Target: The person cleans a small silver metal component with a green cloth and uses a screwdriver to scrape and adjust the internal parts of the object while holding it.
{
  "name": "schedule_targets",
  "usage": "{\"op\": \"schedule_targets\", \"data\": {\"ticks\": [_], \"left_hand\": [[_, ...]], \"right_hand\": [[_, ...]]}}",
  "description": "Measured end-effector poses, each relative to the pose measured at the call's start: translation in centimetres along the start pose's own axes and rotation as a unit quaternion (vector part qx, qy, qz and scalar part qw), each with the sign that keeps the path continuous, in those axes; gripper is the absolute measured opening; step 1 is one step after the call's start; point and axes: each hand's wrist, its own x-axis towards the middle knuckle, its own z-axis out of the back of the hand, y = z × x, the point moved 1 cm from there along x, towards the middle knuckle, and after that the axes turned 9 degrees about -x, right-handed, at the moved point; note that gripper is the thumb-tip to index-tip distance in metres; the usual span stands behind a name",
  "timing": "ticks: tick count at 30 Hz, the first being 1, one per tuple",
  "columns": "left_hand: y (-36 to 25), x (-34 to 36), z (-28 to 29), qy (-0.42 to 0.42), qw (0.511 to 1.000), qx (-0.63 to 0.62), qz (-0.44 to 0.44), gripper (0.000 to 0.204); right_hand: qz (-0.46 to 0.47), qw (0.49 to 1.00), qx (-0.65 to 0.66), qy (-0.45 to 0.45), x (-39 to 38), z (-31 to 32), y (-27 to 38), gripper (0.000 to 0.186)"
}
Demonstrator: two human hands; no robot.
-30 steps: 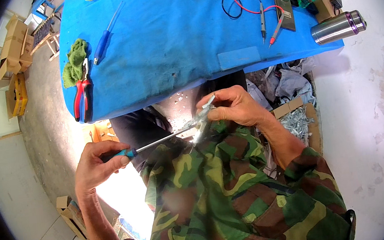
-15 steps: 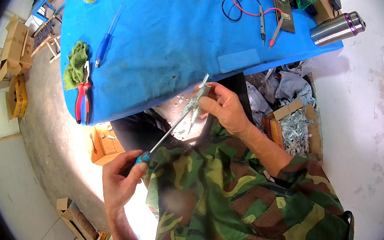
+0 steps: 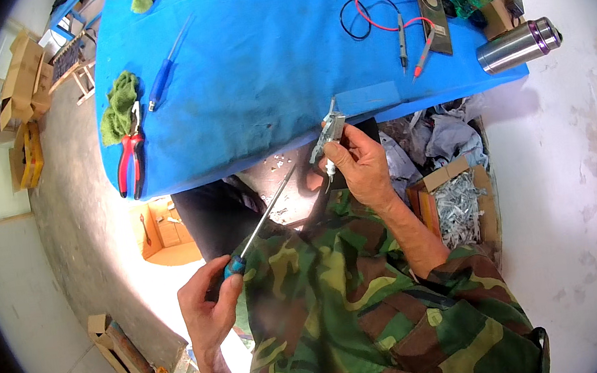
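My left hand (image 3: 208, 300) is closed around the blue handle of a screwdriver (image 3: 267, 219), whose long metal shaft points up and to the right. Its tip stops a little short of my right hand (image 3: 361, 163). Pinched between the right thumb and fingers is a small silvery, partly clear part (image 3: 328, 135), with a thin piece sticking out at its top and a white end below. I cannot make out its exact kind. The part is held over my lap, just at the front edge of the blue-covered table (image 3: 242, 82).
On the table lie red-handled pliers (image 3: 131, 161), a green cloth (image 3: 120, 107), a second blue screwdriver (image 3: 161, 80), test probes (image 3: 403, 53) with leads and a steel flask (image 3: 518, 47). Below right stands a carton of shredded clear scraps (image 3: 459, 205); an open box (image 3: 167, 231) sits below left.
The screwdriver tip has come away from the silvery part; my left hand has drawn down and slightly right. My right hand has turned the part more upright and shifted it a little right.
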Motion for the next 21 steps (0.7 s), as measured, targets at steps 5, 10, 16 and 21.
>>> {"op": "schedule_targets", "data": {"ticks": [5, 10, 16, 21], "left_hand": [[0.1, -0.2, -1.2, 0.020, 0.996, -0.019, -0.080, 0.030], [0.6, 0.4, -3.1, 0.019, 0.996, -0.012, -0.091, 0.032], [0.4, 0.3, -3.7, 0.012, 0.996, 0.011, -0.086, 0.030], [0.7, 0.1, -4.2, 0.005, 0.994, 0.042, -0.099, 0.030]], "right_hand": [[0.007, 0.997, -0.071, -0.020, -0.9, -0.8, -0.2, 0.031], [0.061, 0.985, -0.157, -0.031, -1.3, -1.6, 0.5, 0.030], [0.050, 0.986, -0.155, -0.042, -1.5, -1.4, 0.6, 0.029], [0.069, 0.978, -0.194, -0.045, -1.5, -1.6, 1.3, 0.031]]}}
